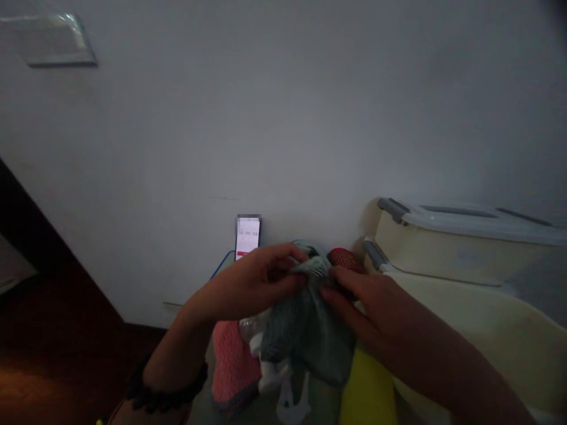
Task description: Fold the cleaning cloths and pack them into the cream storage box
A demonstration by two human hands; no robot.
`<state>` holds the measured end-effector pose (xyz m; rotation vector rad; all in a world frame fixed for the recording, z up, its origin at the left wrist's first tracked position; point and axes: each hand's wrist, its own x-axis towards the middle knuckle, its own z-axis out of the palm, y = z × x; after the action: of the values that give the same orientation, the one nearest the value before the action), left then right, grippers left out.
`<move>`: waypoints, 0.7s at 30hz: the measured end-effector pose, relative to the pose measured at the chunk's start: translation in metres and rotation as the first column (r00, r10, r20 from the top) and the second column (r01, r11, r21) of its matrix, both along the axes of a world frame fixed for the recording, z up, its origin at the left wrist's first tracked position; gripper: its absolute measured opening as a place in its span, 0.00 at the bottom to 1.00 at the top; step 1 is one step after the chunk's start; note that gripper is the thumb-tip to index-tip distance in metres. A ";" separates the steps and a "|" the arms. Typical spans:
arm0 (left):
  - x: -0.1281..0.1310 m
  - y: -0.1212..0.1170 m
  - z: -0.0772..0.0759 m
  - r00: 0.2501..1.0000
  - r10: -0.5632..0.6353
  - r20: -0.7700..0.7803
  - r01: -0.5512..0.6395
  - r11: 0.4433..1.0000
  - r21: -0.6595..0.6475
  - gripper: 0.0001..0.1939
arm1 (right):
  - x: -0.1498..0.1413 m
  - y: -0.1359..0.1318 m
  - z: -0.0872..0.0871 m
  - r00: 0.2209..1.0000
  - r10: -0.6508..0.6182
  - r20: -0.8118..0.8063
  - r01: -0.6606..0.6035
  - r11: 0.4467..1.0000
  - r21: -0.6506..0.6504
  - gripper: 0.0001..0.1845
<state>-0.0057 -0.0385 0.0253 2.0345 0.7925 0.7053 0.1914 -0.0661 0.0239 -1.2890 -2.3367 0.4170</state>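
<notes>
Left hand (261,280) and right hand (378,301): thumbs and fingers drawn nearly together, both pinching the gathered top of a grey-green cloth (330,345), whose body hangs below them. Progress: the cloth is bunched in 2 hands, neither spread nor laid flat, so the handling appears unfinished. Around it: phone (248,239), 11 o'clock; red mesh item (342,258), 1; cream bin (478,321), 3; yellow item (370,392), 5; pink cloth (233,366), 8. The wall (283,130) bounds 12 o'clock, the bin crowds 3; open room appears greatest toward 9.
</notes>
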 end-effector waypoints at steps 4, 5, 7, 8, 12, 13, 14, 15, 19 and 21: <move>0.013 -0.008 0.003 0.937 -0.068 -0.344 0.107 0.989 0.098 0.08 | 0.011 -0.012 -0.019 0.982 0.064 0.178 -0.059 0.998 -0.033 0.13; 0.018 -0.009 0.002 0.912 -0.044 -0.408 0.102 0.987 0.121 0.09 | 0.012 -0.013 -0.022 0.971 0.083 0.224 -0.079 0.997 -0.028 0.13; 0.024 -0.010 0.000 0.875 0.036 -0.483 0.054 0.984 0.172 0.09 | 0.015 -0.012 -0.025 0.956 0.084 0.282 -0.084 0.996 -0.013 0.15; 0.025 -0.010 -0.002 0.868 0.079 -0.491 0.025 0.979 0.202 0.08 | 0.016 -0.011 -0.023 0.955 0.074 0.286 -0.075 0.997 -0.008 0.16; 0.018 -0.001 -0.006 0.879 0.308 -0.364 -0.160 0.909 0.384 0.08 | 0.024 -0.005 -0.004 0.992 -0.036 0.119 0.032 0.999 0.037 0.14; 0.014 0.002 -0.005 0.875 0.368 -0.314 -0.217 0.878 0.426 0.08 | 0.026 -0.004 0.001 0.993 -0.082 0.079 0.076 0.995 0.071 0.13; 0.011 0.006 -0.004 0.863 0.428 -0.268 -0.271 0.841 0.469 0.08 | 0.029 -0.004 0.005 0.990 -0.136 0.045 0.130 0.985 0.117 0.12; 0.007 0.009 -0.002 0.841 0.487 -0.235 -0.322 0.801 0.505 0.08 | 0.031 -0.004 0.008 0.983 -0.184 0.015 0.179 0.969 0.171 0.12; -0.005 0.017 0.003 0.626 0.746 -0.228 -0.534 0.623 0.572 0.06 | 0.032 -0.004 0.011 0.965 -0.251 -0.077 0.262 0.905 0.335 0.10; -0.010 0.018 0.001 0.607 0.758 -0.240 -0.605 0.636 0.479 0.12 | 0.028 -0.002 0.009 0.970 -0.231 -0.072 0.242 0.917 0.318 0.09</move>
<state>-0.0158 -0.0202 0.0258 2.2095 1.9250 0.8808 0.2197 -0.0682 0.0334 -1.3634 -2.0765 -0.0264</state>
